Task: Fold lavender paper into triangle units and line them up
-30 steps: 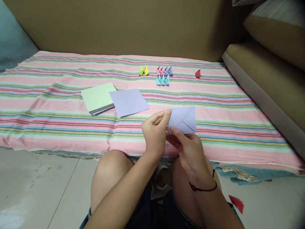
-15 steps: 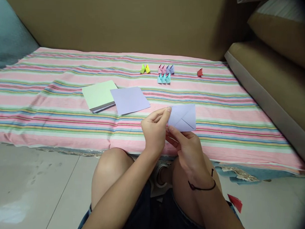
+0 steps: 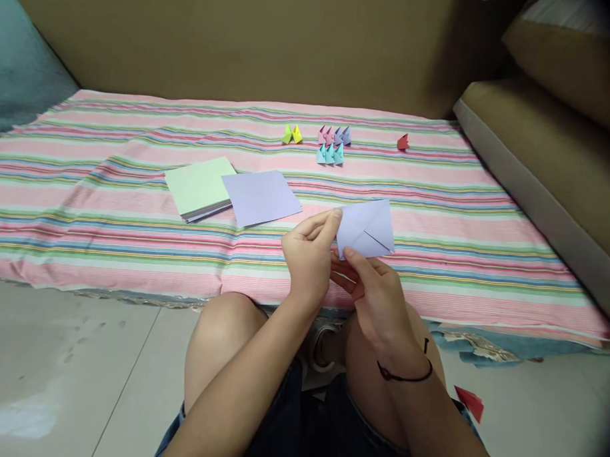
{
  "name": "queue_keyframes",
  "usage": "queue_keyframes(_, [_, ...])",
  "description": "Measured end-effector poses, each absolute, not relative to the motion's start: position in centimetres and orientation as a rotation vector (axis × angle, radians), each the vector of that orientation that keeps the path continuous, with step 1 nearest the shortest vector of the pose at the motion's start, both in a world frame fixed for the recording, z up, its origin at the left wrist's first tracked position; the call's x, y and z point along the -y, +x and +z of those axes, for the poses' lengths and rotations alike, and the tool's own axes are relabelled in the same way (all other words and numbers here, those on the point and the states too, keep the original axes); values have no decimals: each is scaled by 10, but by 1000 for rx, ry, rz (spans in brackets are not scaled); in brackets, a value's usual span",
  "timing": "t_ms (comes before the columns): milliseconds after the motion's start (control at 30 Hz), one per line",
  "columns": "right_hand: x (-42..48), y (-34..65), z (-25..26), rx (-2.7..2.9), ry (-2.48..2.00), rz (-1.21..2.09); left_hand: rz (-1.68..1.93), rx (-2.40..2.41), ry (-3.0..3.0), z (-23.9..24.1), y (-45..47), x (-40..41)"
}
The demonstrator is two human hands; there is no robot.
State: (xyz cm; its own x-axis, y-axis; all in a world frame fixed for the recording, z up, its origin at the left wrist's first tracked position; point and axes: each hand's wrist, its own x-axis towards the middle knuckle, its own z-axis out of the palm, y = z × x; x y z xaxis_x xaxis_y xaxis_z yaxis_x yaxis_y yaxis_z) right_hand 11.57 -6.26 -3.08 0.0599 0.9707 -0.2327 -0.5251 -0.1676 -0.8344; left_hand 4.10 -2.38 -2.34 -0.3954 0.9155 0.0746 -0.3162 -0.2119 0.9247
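Note:
A folded lilac paper [image 3: 368, 227] is held up over the striped cloth [image 3: 86, 181], a diagonal crease showing across it. My left hand [image 3: 309, 255] pinches its left edge between thumb and forefinger. My right hand [image 3: 377, 298] grips its lower edge from below, thumb on top; a dark cord circles that wrist. Both hands are closed on the paper, above my bare knees.
A flat lilac sheet [image 3: 261, 197] overlaps a stack of paper with a pale green top sheet [image 3: 199, 185]. Small folded pieces lie farther back: yellow-green [image 3: 291, 134], pink, lilac and blue ones [image 3: 332, 144], one red [image 3: 403, 142]. Brown cushions [image 3: 547, 157] at right. A red paper scrap [image 3: 470, 402] lies on the floor.
Both hands have lifted the folded paper slightly and tilted it a little; the view has shifted down a touch. Nothing on the cloth has moved.

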Motion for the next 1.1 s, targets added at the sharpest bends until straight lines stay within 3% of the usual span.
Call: queue_keyframes(1100, [65, 113, -32, 636, -1012, 1501, 1671, -1161, 816, -29, 40, 22])
